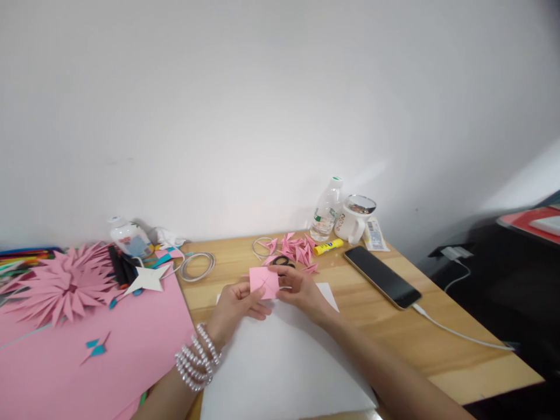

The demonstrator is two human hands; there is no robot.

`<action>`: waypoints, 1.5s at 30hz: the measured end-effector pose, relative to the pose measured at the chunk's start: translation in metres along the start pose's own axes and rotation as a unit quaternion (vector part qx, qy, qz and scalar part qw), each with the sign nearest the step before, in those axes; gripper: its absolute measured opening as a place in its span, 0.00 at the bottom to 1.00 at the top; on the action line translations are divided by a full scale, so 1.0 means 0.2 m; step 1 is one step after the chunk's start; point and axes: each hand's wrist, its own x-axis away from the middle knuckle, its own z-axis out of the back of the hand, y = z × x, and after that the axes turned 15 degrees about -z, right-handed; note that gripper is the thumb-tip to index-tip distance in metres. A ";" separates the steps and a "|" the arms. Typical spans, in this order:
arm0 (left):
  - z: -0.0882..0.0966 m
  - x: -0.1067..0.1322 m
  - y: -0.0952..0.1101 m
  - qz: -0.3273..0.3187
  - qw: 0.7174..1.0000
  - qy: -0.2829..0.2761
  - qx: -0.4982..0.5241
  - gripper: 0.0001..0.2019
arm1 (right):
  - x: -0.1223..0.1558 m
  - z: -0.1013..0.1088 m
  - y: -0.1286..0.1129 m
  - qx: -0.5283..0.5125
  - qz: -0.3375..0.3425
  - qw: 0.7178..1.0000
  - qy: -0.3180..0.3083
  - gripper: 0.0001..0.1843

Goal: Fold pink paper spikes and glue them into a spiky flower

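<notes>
Between both hands is a small pink paper square (264, 279) with crease lines crossing on its face. My left hand (238, 303) pinches its lower left part, thumb on the front. At the right edge, my right hand (301, 291) grips the same square with thumb and fingers. A beaded bracelet (195, 363) wraps my left wrist. Below the hands lies a large white sheet (280, 367). Just behind the square are black-handled scissors (284, 263), partly hidden, and a heap of folded pink paper pieces (301, 249).
A yellow glue stick (328, 247), a clear bottle (326, 213), a white mug (353, 220) and a phone (382, 276) on a cable stand to the right. Leftward lie pink sheets (144, 344), a spiky pink paper flower (65, 286), a white paper star (147, 279) and a coiled cable (196, 266).
</notes>
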 end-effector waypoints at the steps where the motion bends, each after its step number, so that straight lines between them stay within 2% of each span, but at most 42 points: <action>1: 0.00 0.00 0.00 0.002 1.000 -0.001 0.006 0.19 | 0.00 0.00 0.00 0.003 0.002 1.000 0.006 0.26; 5: 0.02 0.00 -0.01 -0.005 1.000 -0.002 0.011 0.19 | 0.00 0.00 0.00 0.020 0.005 1.000 0.023 0.21; 10: 0.00 0.01 0.00 0.009 0.999 -0.040 -0.034 0.16 | -0.01 0.00 0.02 0.027 0.033 0.999 0.029 0.13; 14: 0.00 0.01 0.00 -0.008 0.999 -0.031 -0.010 0.16 | -0.02 0.01 0.04 0.034 0.016 0.998 0.052 0.11; 18: 0.01 0.01 -0.01 -0.023 1.000 -0.009 0.001 0.16 | -0.03 0.01 0.05 0.017 0.026 0.995 0.090 0.12; 25: -0.01 0.02 0.02 0.017 1.000 0.009 -0.012 0.15 | -0.03 0.00 0.04 0.045 0.066 0.993 0.089 0.12; 31: 0.00 0.01 0.01 0.050 0.998 0.012 0.021 0.16 | -0.05 0.00 0.07 0.013 0.021 0.993 0.118 0.15; 36: -0.01 0.01 0.00 0.073 0.997 -0.011 0.006 0.17 | -0.05 0.00 0.08 -0.004 0.005 0.995 0.098 0.17; 42: -0.02 0.01 -0.03 0.026 0.999 -0.025 -0.026 0.16 | -0.03 -0.01 0.05 -0.009 0.048 0.995 0.089 0.17; 45: -0.01 0.01 -0.04 -0.008 0.997 -0.021 -0.072 0.14 | -0.02 -0.02 0.04 0.018 0.051 0.997 0.060 0.22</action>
